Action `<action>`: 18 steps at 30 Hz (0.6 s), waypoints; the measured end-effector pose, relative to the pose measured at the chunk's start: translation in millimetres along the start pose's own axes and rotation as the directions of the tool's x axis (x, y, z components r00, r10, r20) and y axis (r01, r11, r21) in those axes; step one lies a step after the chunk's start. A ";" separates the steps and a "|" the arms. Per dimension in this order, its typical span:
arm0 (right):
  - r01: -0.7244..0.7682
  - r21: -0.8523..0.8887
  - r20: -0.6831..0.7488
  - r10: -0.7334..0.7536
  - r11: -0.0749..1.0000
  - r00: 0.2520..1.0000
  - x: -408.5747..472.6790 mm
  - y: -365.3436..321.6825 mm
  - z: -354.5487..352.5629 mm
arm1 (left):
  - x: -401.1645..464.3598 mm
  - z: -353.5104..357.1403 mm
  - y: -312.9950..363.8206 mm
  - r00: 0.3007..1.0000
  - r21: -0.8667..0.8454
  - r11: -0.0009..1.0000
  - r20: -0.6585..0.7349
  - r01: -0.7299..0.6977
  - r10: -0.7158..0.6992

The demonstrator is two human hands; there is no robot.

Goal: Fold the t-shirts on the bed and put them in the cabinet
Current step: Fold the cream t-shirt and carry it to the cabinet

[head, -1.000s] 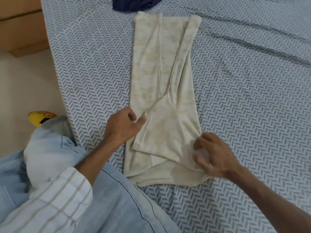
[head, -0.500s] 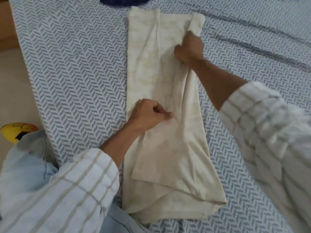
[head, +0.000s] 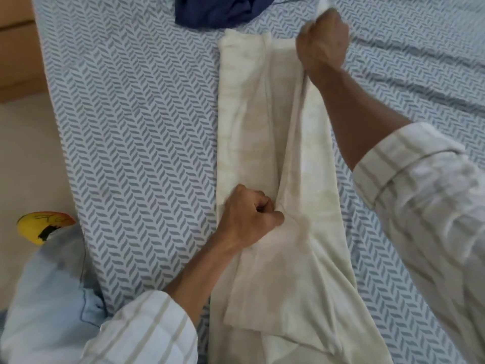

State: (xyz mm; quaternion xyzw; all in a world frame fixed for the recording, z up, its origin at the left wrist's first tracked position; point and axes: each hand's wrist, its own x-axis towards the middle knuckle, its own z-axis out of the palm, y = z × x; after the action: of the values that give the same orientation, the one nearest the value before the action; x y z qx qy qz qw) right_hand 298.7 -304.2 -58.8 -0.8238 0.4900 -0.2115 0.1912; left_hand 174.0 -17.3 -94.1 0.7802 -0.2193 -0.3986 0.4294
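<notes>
A cream t-shirt [head: 252, 114] lies lengthwise on the bed [head: 136, 132], folded into a long narrow strip. My left hand [head: 249, 219] pinches the cloth at its middle, pressing it to the mattress. At the far end my right hand [head: 324, 43] is closed on the shirt's right corner, which is lifted off the sheet. A fold runs taut between the two hands. A dark blue garment [head: 220, 9] lies crumpled just beyond the shirt's far end.
The bed's patterned blue-and-white sheet stretches wide to the right. The left edge of the bed drops to a beige floor [head: 23, 158]. A yellow object [head: 42, 224] lies there by my knee. Wooden furniture [head: 18, 48] stands at the far left.
My right hand went from the shirt's near hem up to its far right corner, gripped it and raised it. My left hand slid to the middle fold and closed on it.
</notes>
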 end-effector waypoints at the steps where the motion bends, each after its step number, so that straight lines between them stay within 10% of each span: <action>1: 0.031 0.015 0.017 -0.031 0.999 0.999 -1.7 -10.2 3.5 | 0.1 -1.2 -0.9 1.000 -0.039 0.999 0.014 0.013 -0.013; 7: 0.030 0.118 0.345 -0.069 0.993 0.936 -15.3 -22.6 46.2 | -0.8 0.6 -4.8 1.000 -0.048 0.999 -0.001 -0.010 0.010; 18: 0.255 0.157 0.428 -0.299 0.954 0.853 -86.3 34.2 4.4 | -0.9 -1.8 1.7 1.000 0.072 0.997 -0.025 -0.017 0.019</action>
State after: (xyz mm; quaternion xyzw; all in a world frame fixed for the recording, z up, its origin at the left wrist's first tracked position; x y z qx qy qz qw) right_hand 239.1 -242.4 -94.2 -0.9022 0.2985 -0.0647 0.3046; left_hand 174.8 -16.7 -91.7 0.7981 -0.2348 -0.3767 0.4075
